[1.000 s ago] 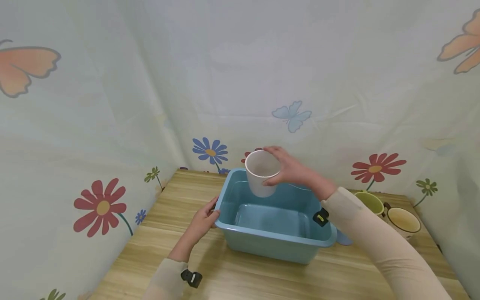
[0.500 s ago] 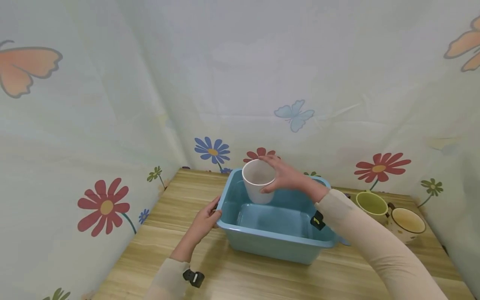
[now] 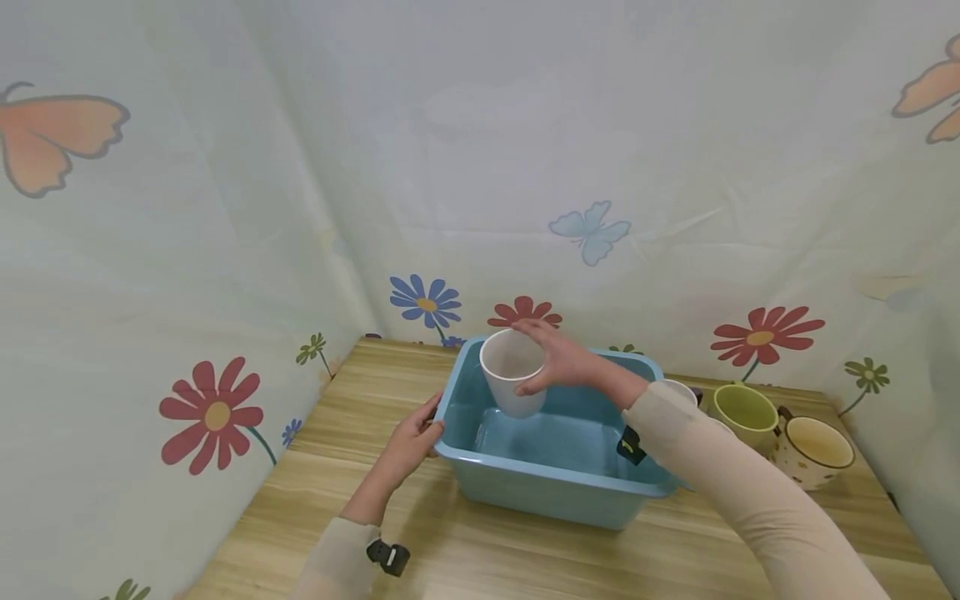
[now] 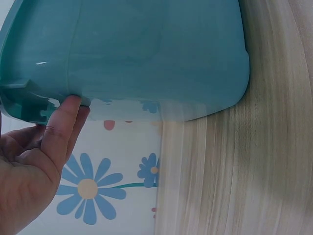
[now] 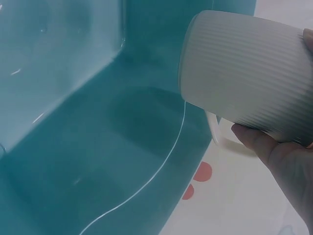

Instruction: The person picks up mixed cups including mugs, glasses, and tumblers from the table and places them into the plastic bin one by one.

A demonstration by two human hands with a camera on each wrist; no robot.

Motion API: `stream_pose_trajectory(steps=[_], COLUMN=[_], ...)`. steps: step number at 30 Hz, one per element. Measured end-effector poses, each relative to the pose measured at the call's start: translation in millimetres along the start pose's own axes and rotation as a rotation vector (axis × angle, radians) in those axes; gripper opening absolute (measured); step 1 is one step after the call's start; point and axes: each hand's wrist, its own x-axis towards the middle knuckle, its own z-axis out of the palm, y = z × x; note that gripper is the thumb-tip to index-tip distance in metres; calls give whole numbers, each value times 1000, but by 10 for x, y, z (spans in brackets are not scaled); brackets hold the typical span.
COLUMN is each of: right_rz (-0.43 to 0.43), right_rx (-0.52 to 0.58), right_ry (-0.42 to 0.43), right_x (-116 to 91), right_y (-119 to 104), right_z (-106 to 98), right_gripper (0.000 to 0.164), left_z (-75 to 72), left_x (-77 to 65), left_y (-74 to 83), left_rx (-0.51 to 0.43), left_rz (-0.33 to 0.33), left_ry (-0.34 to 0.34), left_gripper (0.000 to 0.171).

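A blue plastic basin [image 3: 547,487] stands on the wooden table. My left hand [image 3: 408,442] grips the rim at its left end; in the left wrist view the fingers [image 4: 61,127] reach under the lip from outside. My right hand [image 3: 566,358] holds a white mug [image 3: 507,390] by its upper part, thumb on the near side and fingers on the far side. The mug is over the basin's left half, mouth up and slightly tilted, its base below the rim level. Fine ribs and a handle [image 5: 215,128] show on the mug in the right wrist view.
Right of the basin, partly behind my right sleeve, stand a white cup [image 3: 681,390], a green mug [image 3: 742,412] and a cream mug [image 3: 813,450] with a brown handle. A flower-printed curtain [image 3: 480,167] hangs behind and beside the table [image 3: 345,417].
My right hand has lowered the white mug into the basin and shifted it slightly left. The left hand keeps its hold on the rim. More of the mugs at the right shows now.
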Motion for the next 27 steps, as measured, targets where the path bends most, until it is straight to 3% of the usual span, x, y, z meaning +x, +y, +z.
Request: stream_pose_trajectory(steps=[27], right_rz=[82], right_rx=[14], right_ry=[-71], right_x=[49], right_y=[-18], right_z=[107], right_gripper=[100], left_z=[-3], left_x=[-5], left_y=[0], left_rx=[5], left_rz=[5], left_ry=[5], left_gripper=[58])
